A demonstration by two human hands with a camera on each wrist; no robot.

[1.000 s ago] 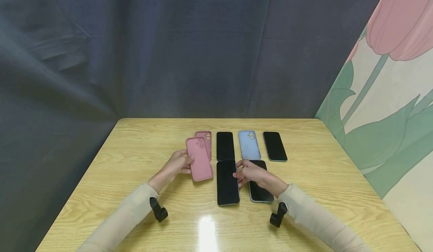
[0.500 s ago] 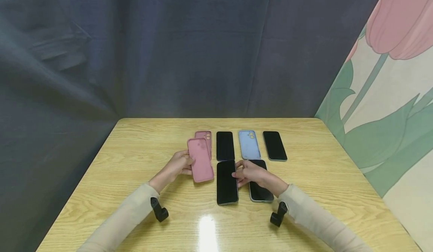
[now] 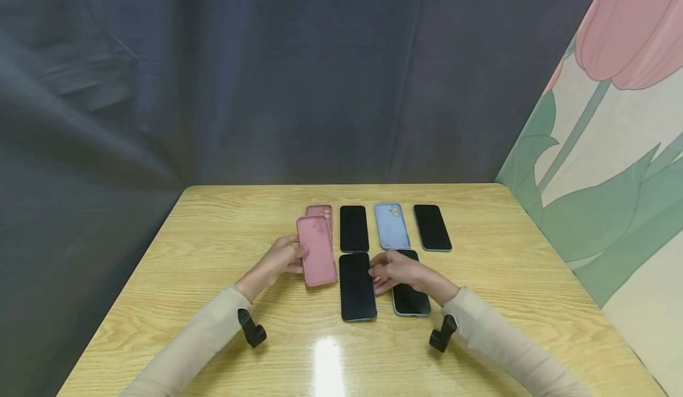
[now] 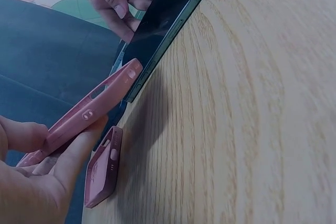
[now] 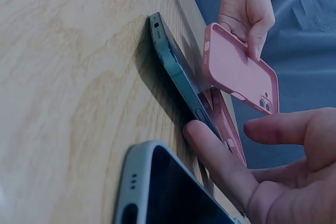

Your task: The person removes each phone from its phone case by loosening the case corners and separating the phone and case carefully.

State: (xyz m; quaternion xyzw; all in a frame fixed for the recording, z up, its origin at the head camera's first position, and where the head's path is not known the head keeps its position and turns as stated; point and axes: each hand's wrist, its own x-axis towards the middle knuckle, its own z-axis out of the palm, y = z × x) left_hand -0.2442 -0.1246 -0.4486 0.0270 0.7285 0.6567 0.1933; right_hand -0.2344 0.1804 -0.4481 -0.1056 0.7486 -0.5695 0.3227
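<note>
My left hand (image 3: pixel 280 258) pinches a pink phone case (image 3: pixel 317 252) by its left long side, thumb on the open inner face. In the left wrist view the case is tilted and raised above the wood. Just to its right lies a dark-screened phone (image 3: pixel 357 287), whose teal frame shows in the right wrist view. Fingers of my right hand (image 3: pixel 395 269) touch this phone's right long edge; there the thumb (image 5: pixel 273 129) stands apart from the index finger (image 5: pixel 220 166). Below that hand is a light-framed phone (image 3: pixel 413 302), partly covered by it.
A second pink case (image 4: pixel 105 169) lies behind the held one. Farther back are a black phone (image 3: pixel 354 228), a light blue case (image 3: pixel 392 228) and another black phone (image 3: pixel 432 228). The wooden table (image 3: pixel 224 219) ends at a dark curtain (image 3: pixel 299 89).
My right thumb has drawn back slightly to the phone's edge. The near phone has shifted a little. My left hand keeps hold of the pink case, almost in the same place.
</note>
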